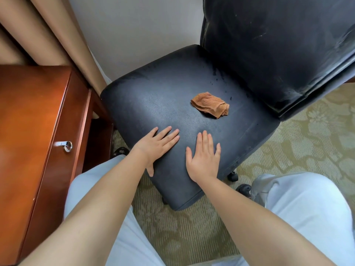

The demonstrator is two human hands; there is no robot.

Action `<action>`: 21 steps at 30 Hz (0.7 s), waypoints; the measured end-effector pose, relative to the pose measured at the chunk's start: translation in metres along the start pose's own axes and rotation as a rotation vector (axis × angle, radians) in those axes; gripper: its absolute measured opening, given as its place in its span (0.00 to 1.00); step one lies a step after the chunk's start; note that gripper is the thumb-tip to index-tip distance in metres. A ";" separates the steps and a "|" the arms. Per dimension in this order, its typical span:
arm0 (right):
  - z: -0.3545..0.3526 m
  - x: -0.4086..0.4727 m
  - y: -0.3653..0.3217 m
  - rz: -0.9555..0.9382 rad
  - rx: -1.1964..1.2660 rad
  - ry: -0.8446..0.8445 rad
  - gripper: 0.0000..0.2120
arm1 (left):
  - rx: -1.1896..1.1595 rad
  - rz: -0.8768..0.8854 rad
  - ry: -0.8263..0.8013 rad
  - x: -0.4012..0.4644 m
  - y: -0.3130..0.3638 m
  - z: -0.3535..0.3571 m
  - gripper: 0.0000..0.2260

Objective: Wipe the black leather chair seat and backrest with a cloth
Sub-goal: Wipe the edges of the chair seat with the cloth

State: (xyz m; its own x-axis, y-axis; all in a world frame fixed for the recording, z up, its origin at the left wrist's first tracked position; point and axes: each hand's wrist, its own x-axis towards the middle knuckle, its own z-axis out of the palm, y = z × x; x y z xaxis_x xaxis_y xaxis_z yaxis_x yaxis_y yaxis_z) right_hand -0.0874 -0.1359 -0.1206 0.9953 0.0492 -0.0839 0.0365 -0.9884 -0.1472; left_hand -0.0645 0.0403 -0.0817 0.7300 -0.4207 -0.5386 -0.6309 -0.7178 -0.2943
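Observation:
The black leather chair seat [153, 100] fills the middle of the view, and its backrest [278, 48] rises at the upper right with pale smears on it. A crumpled orange cloth [211, 105] lies on the seat near the backrest, with dark wet spots beside it. My left hand [157, 144] lies flat on the front of the seat, fingers spread, holding nothing. My right hand [204, 158] rests flat next to it, also empty. Both hands are well short of the cloth.
A reddish wooden desk [34, 131] with a metal drawer handle [66, 145] stands close on the left. Beige curtain [63, 35] hangs behind it. Patterned green carpet [307, 141] lies to the right. My knees in pale trousers [307, 208] flank the chair's front; chair casters [233, 176] show below.

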 end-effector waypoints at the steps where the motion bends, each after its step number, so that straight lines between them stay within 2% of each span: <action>1: 0.001 0.001 0.002 -0.008 -0.013 0.001 0.33 | 0.000 -0.002 -0.004 0.001 0.000 0.000 0.65; 6: 0.002 0.003 0.002 -0.013 -0.044 -0.002 0.36 | -0.011 -0.007 -0.009 0.002 -0.001 -0.001 0.65; 13: 0.002 0.005 0.005 -0.031 -0.048 -0.029 0.31 | -0.029 -0.030 -0.017 0.002 0.001 -0.003 0.65; 17: 0.003 0.006 0.007 -0.046 -0.044 0.010 0.35 | -0.041 -0.042 -0.028 0.002 0.003 -0.003 0.65; 21: 0.007 0.007 0.006 -0.038 -0.042 0.044 0.34 | -0.022 -0.034 -0.019 0.004 0.002 -0.003 0.65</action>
State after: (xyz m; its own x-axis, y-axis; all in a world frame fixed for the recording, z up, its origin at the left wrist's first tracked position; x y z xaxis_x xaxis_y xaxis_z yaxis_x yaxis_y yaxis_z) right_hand -0.0811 -0.1402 -0.1286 0.9960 0.0815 -0.0359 0.0772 -0.9911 -0.1080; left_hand -0.0626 0.0358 -0.0821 0.7457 -0.3850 -0.5438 -0.5995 -0.7439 -0.2953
